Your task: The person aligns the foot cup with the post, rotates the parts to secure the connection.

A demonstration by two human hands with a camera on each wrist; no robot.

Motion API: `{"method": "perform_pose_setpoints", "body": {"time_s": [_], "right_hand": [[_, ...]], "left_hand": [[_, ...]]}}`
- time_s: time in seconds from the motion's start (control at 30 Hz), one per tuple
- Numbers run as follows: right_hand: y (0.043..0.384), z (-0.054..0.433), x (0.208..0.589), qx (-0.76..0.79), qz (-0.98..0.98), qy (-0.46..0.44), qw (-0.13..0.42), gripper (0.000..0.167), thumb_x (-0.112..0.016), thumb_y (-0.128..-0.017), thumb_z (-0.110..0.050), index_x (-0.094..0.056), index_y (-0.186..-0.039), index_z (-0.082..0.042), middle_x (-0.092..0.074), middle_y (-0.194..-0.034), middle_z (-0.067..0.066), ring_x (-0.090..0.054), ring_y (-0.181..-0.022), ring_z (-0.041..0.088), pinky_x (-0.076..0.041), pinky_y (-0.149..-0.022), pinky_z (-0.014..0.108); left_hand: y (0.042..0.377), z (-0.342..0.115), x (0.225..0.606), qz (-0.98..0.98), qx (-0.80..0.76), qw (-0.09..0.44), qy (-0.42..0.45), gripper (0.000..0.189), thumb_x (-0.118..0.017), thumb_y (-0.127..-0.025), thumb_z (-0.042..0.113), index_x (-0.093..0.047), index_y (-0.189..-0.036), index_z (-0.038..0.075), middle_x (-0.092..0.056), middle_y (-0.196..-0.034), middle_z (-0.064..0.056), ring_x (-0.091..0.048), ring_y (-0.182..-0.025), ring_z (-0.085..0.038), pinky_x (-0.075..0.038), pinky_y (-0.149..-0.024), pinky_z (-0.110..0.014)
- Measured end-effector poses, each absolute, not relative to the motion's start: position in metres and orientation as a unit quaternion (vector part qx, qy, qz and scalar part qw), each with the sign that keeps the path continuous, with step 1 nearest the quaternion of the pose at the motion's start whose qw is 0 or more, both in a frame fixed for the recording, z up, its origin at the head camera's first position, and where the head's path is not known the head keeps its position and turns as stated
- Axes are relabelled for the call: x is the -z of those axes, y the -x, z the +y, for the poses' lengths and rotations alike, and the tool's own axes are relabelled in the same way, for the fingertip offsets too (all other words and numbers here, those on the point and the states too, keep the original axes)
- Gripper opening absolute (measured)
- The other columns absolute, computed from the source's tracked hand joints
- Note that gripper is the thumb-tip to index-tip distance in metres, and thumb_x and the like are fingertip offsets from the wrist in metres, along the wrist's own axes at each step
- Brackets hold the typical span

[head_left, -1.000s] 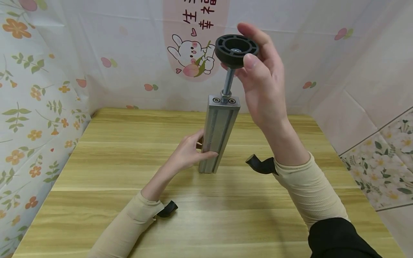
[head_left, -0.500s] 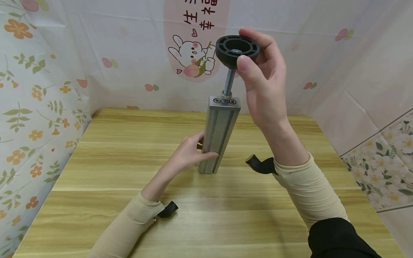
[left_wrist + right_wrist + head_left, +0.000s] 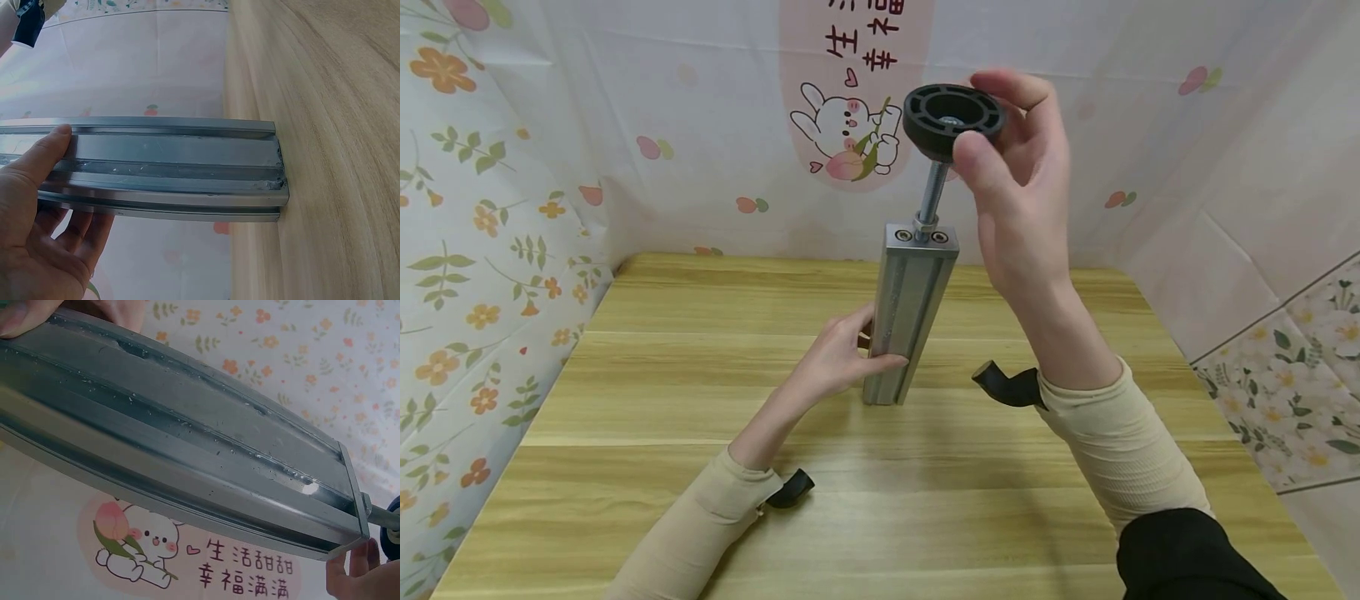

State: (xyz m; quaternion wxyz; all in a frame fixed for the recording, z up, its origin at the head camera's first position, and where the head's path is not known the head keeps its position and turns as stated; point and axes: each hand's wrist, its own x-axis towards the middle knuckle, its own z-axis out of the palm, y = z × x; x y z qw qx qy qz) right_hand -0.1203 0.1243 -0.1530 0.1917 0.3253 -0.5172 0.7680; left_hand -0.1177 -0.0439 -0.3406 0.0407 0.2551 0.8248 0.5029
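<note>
A slotted aluminium profile (image 3: 910,308) stands upright on the wooden table. My left hand (image 3: 842,354) grips it low down; in the left wrist view the thumb of that left hand (image 3: 44,156) lies along one face, with the other fingers behind. From the end plate (image 3: 922,237) on top rises a threaded rod (image 3: 933,192) with a hex nut at its base. The rod bears a round black levelling foot (image 3: 936,146), its hollow ring side facing up. My right hand (image 3: 1022,183) pinches the foot's rim between thumb and fingers. In the right wrist view the foot (image 3: 392,531) shows only partly.
The wooden table (image 3: 685,400) reaches to a printed curtain (image 3: 700,150) with a cartoon rabbit behind the profile. A floral cloth (image 3: 482,292) hangs at the left. Black curved pieces (image 3: 1007,385) stick out from both sleeve cuffs.
My right hand has shifted slightly down and to the right around the foot's rim, its fingers changing position. My left hand and the profile stay in place.
</note>
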Motion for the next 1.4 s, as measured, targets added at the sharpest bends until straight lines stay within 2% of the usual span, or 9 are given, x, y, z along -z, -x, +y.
{"method": "perform_pose_setpoints", "body": {"time_s": [0.1,0.27,0.47,0.7,0.8,0.87,1.0,1.13,1.4], "right_hand": [[0.12,0.126,0.152,-0.784,-0.502,-0.333,0.149,0.069,-0.083,-0.079,-0.03,-0.053,-0.133,0.001,-0.056,-0.129,0.02,-0.059,-0.12,0.033,-0.051,-0.099,0.039],[0.119,0.126,0.151,-0.813,-0.478,-0.319,0.093,0.056,-0.071,-0.082,-0.018,-0.058,-0.132,0.003,-0.054,-0.136,0.024,-0.059,-0.124,0.037,-0.048,-0.102,0.045],[0.12,0.126,0.151,-0.801,-0.49,-0.321,0.119,0.047,-0.067,-0.083,-0.013,-0.06,-0.127,0.002,-0.056,-0.129,0.02,-0.059,-0.118,0.033,-0.051,-0.1,0.043],[0.12,0.127,0.152,-0.769,-0.522,-0.308,0.2,0.056,-0.087,-0.075,-0.012,-0.058,-0.121,0.0,-0.062,-0.116,0.016,-0.061,-0.108,0.026,-0.054,-0.094,0.03],[0.12,0.127,0.151,-0.765,-0.527,-0.302,0.215,0.058,-0.09,-0.072,-0.01,-0.057,-0.118,0.0,-0.063,-0.113,0.015,-0.062,-0.106,0.026,-0.055,-0.095,0.03],[0.12,0.128,0.151,-0.763,-0.529,-0.304,0.213,0.067,-0.096,-0.068,-0.018,-0.056,-0.119,0.0,-0.062,-0.114,0.014,-0.061,-0.107,0.026,-0.054,-0.096,0.03],[0.119,0.13,0.151,-0.764,-0.534,-0.312,0.185,0.07,-0.094,-0.072,-0.023,-0.056,-0.125,0.001,-0.06,-0.119,0.015,-0.058,-0.112,0.027,-0.053,-0.094,0.03],[0.12,0.134,0.148,-0.778,-0.526,-0.319,0.131,0.058,-0.08,-0.081,-0.021,-0.059,-0.13,0.002,-0.054,-0.128,0.018,-0.055,-0.12,0.032,-0.05,-0.094,0.036],[0.125,0.142,0.148,-0.778,-0.53,-0.331,0.065,0.054,-0.064,-0.088,-0.021,-0.061,-0.136,0.003,-0.056,-0.136,0.022,-0.06,-0.119,0.034,-0.048,-0.105,0.044]], "left_hand": [[0.117,-0.044,0.34,0.824,-0.505,0.042,-0.256,0.056,-0.085,-0.084,0.023,-0.06,-0.133,0.014,-0.074,-0.114,-0.006,-0.073,-0.099,-0.023,-0.061,-0.082,-0.034],[0.118,-0.044,0.341,0.824,-0.504,0.04,-0.256,0.053,-0.084,-0.085,0.023,-0.061,-0.13,0.013,-0.074,-0.112,-0.007,-0.073,-0.099,-0.024,-0.061,-0.082,-0.034],[0.118,-0.044,0.34,0.825,-0.503,0.04,-0.255,0.053,-0.084,-0.084,0.023,-0.061,-0.131,0.013,-0.074,-0.112,-0.007,-0.073,-0.098,-0.024,-0.061,-0.081,-0.034],[0.117,-0.043,0.34,0.823,-0.506,0.04,-0.256,0.052,-0.085,-0.084,0.022,-0.061,-0.129,0.012,-0.074,-0.112,-0.007,-0.073,-0.098,-0.024,-0.061,-0.081,-0.033],[0.117,-0.043,0.341,0.823,-0.505,0.04,-0.256,0.052,-0.085,-0.083,0.022,-0.062,-0.129,0.012,-0.074,-0.112,-0.007,-0.073,-0.098,-0.024,-0.061,-0.081,-0.033],[0.117,-0.043,0.34,0.823,-0.506,0.039,-0.255,0.053,-0.085,-0.083,0.022,-0.061,-0.129,0.012,-0.074,-0.112,-0.007,-0.073,-0.098,-0.024,-0.061,-0.081,-0.033],[0.117,-0.043,0.341,0.824,-0.505,0.04,-0.253,0.053,-0.085,-0.083,0.022,-0.061,-0.129,0.013,-0.075,-0.112,-0.007,-0.073,-0.098,-0.024,-0.061,-0.08,-0.033],[0.117,-0.043,0.341,0.824,-0.505,0.04,-0.254,0.052,-0.085,-0.084,0.023,-0.061,-0.13,0.013,-0.075,-0.112,-0.007,-0.073,-0.098,-0.024,-0.061,-0.08,-0.033],[0.117,-0.043,0.341,0.825,-0.505,0.042,-0.251,0.053,-0.085,-0.083,0.023,-0.061,-0.13,0.014,-0.075,-0.113,-0.006,-0.073,-0.097,-0.024,-0.061,-0.081,-0.034]]}}
